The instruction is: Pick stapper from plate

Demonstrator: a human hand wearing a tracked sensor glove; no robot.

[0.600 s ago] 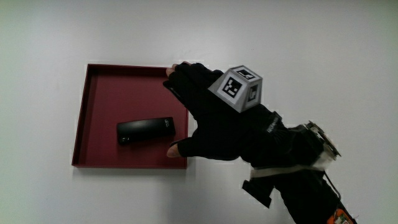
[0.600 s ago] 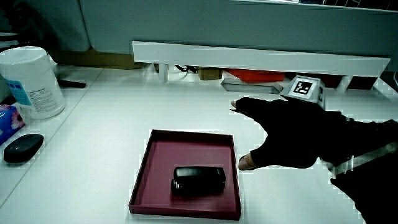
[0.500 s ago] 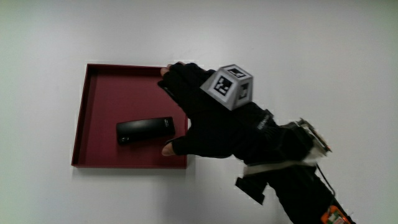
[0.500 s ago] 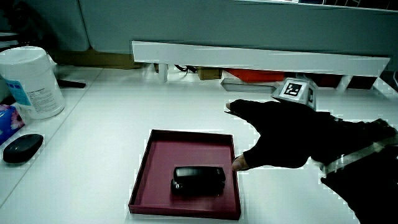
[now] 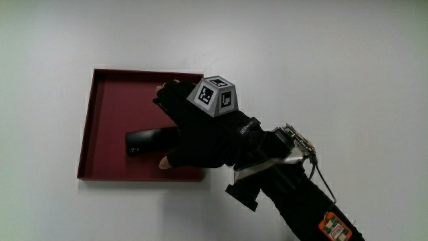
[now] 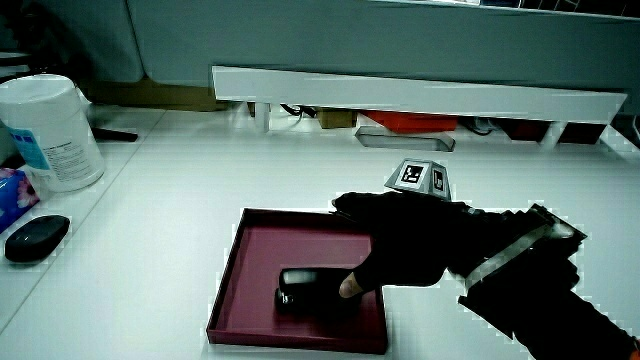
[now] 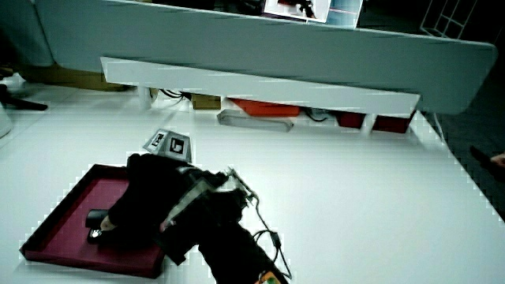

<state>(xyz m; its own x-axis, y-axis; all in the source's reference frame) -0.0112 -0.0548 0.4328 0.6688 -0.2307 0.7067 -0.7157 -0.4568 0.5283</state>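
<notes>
A black stapler point(image 5: 144, 142) lies flat in a shallow dark red tray point(image 5: 107, 100) on the white table. The gloved hand point(image 5: 194, 130), with its patterned cube point(image 5: 215, 97) on the back, hovers over the tray and covers one end of the stapler. Its fingers are spread, the thumb tip point(image 5: 162, 163) lying just nearer to the person than the stapler, and nothing is grasped. In both side views the hand point(image 6: 400, 245) point(image 7: 150, 193) arches low above the stapler point(image 6: 305, 285) point(image 7: 95, 217) inside the tray point(image 6: 260, 250) point(image 7: 71, 205).
A white canister point(image 6: 50, 130), a blue packet point(image 6: 12, 195) and a black oval object point(image 6: 37, 237) stand near the table's edge, away from the tray. A low white partition point(image 6: 400, 90) lines the table, with a red item point(image 6: 405, 122) beneath it.
The hand has moved from beside the tray's rim to over the tray and now covers one end of the stapler. The stapler and tray have stayed put.
</notes>
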